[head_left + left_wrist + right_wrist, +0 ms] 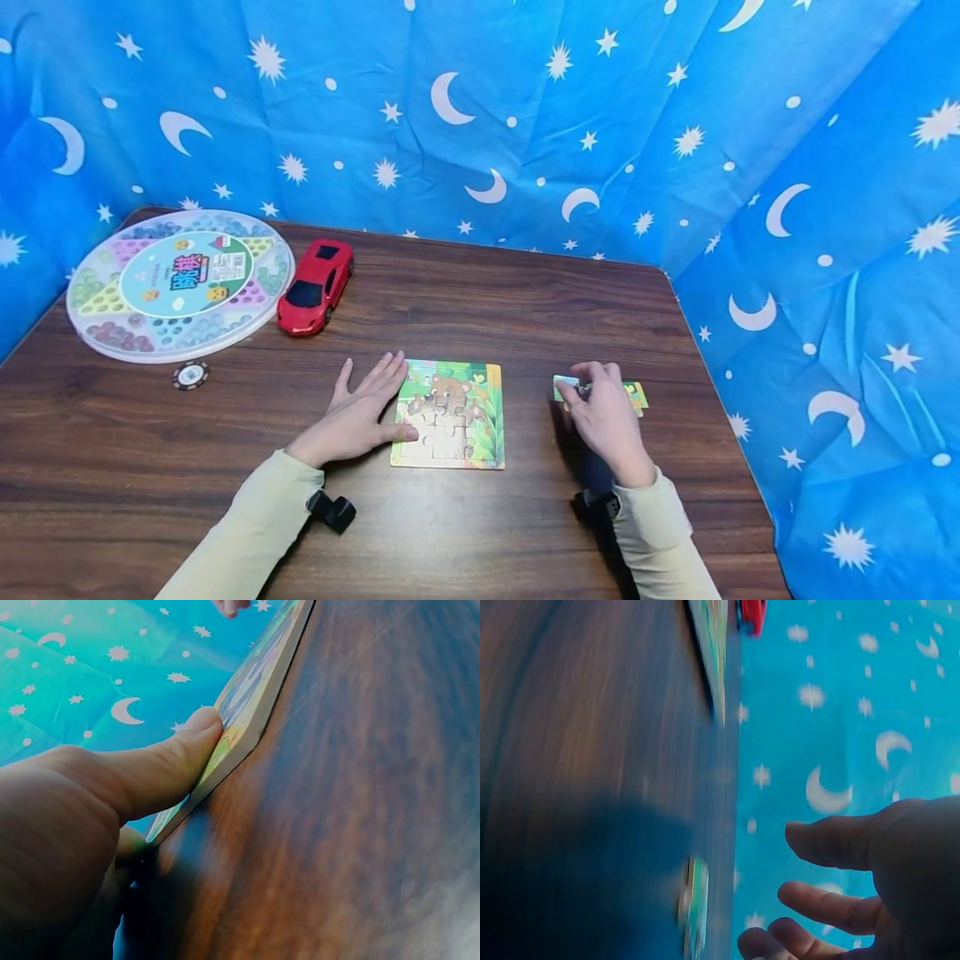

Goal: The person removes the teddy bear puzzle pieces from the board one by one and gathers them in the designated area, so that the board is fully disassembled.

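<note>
Puzzle (450,446) with a bear picture lies flat on the table (480,537), just to the right of the left hand (358,417) and well to the left of the right hand (606,417). The left hand is spread wide: its thumb rests on the puzzle's near left part, and its fingers reach forward along the left edge, the fingertips by the far left corner. Seams between fitted pieces show on the board, with glare across the middle.

The right hand hovers over a few loose pieces (634,390), which lie below its fingers and stick out on both sides of them. In its wrist view the thumb stands apart from the fingers, a moderate gap between them, and the pieces sit below on the table; that view is blurred, so the exact number of pieces is hard to tell.

Beyond the left hand and a little to its left stands a red toy car (315,287). Farther left, touching or almost touching the car, is a round marble game (183,287). A poker chip (191,376) lies left of the left hand, near the game's close rim. Past both hands hangs a blue curtain (517,108) with moons and stars.
</note>
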The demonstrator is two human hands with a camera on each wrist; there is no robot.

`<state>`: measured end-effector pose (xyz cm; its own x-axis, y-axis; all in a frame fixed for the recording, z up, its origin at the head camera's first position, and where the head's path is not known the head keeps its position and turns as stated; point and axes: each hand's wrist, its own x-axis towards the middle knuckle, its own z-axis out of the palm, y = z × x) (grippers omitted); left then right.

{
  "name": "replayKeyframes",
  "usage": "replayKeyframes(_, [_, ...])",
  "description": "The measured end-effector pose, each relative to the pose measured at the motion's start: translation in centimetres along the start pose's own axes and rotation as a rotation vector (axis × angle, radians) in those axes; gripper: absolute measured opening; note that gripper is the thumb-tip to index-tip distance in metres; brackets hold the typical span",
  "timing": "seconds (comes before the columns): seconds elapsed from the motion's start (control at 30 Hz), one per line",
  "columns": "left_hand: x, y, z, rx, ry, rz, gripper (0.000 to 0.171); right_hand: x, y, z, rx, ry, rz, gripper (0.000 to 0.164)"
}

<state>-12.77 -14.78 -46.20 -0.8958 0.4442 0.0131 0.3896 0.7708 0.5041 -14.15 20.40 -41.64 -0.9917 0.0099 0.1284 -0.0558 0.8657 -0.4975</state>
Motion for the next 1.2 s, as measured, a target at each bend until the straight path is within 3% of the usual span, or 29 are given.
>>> replayKeyframes(0.4, [0.0, 0.2, 0.1, 0.005, 0.0, 0.01, 0.1, -0.1, -5.1, 2.9, 0.013, -0.164, -0.206, 0.036])
replayKeyframes(0.77, [0.0, 0.3, 0.2, 0.012, 0.001, 0.011, 0.099, -0.2, -7.7, 5.0, 0.006, -0.333, -0.355, 0.038])
replayKeyframes(0.97, [0.0, 0.2, 0.1, 0.009, 0.005, 0.009, 0.099, -0.3, -8.1, 5.6, -0.039, -0.342, -0.461, 0.029])
replayKeyframes(1.2, [0.0, 0.2, -0.1, 0.012, 0.002, 0.006, 0.099, -0.2, -8.5, 5.9, 0.0, -0.349, -0.466, 0.031])
